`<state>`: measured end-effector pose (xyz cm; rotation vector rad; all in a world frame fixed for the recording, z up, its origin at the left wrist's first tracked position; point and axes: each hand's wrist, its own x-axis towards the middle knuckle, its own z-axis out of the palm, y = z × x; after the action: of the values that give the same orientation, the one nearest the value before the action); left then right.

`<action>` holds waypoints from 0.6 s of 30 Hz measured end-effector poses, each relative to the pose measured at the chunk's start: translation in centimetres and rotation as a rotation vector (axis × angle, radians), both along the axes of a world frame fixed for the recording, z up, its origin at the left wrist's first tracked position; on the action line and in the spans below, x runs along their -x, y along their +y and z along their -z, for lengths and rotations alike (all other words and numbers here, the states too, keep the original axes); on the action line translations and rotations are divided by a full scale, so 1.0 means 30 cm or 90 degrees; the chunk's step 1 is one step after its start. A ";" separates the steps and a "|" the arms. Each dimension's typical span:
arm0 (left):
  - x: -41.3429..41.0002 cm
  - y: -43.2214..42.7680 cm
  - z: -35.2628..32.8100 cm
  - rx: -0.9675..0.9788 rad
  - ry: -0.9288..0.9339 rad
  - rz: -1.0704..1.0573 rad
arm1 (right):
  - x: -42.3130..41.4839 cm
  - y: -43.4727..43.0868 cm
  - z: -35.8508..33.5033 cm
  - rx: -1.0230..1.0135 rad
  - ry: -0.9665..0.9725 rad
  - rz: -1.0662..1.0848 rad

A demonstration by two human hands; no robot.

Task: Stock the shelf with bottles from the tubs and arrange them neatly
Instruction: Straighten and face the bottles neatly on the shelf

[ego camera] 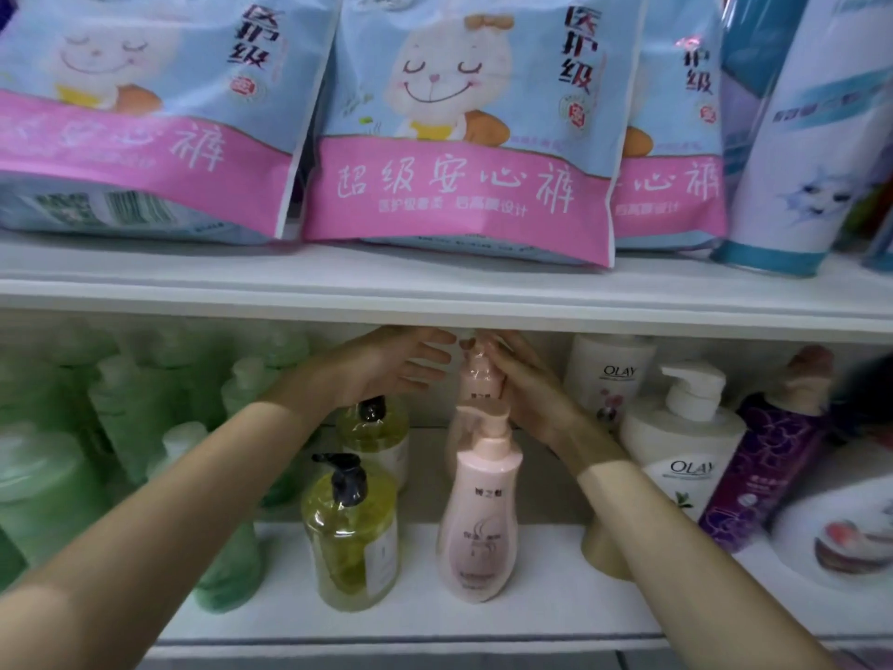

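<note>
The rear pale-pink plastic pump bottle (476,379) shows only its neck and shoulder. Its body sits behind the front pale-pink pump bottle (478,515), its pump head is lost under the white upper shelf edge (676,302) among the fingertips of the left hand (391,365) and right hand (526,384), and whether the right hand grips it or just lies against it cannot be told. The pale-green plastic bottles (121,408) at left are too blurred to read, a beige rounded object (601,548) is mostly hidden behind the right forearm, and the top edge cuts off the blue-and-pink soft packs (459,137).

On the lower shelf (531,602) the front bottle (478,519) stands before the rear bottle (476,382), with packs (459,186) on the upper shelf (435,282).
</note>
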<state>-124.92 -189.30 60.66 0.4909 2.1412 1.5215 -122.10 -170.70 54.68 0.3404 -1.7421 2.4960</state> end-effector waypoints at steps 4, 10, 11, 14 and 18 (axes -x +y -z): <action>-0.001 0.003 -0.006 0.007 0.010 0.020 | 0.011 -0.003 0.000 0.017 -0.003 -0.021; -0.017 0.001 -0.006 0.004 0.018 0.034 | 0.021 -0.022 0.003 0.029 0.023 -0.040; -0.017 -0.001 -0.006 0.000 0.017 0.034 | 0.017 -0.027 0.001 0.034 0.025 -0.039; -0.016 -0.004 0.001 -0.010 0.009 0.028 | 0.010 -0.034 -0.005 0.021 0.041 -0.026; -0.024 -0.002 0.008 -0.009 0.001 0.015 | 0.009 -0.030 -0.006 0.003 0.018 -0.004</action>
<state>-124.21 -189.34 60.42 0.5202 2.1202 1.5242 -122.36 -171.60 54.87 0.3798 -1.7265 2.4877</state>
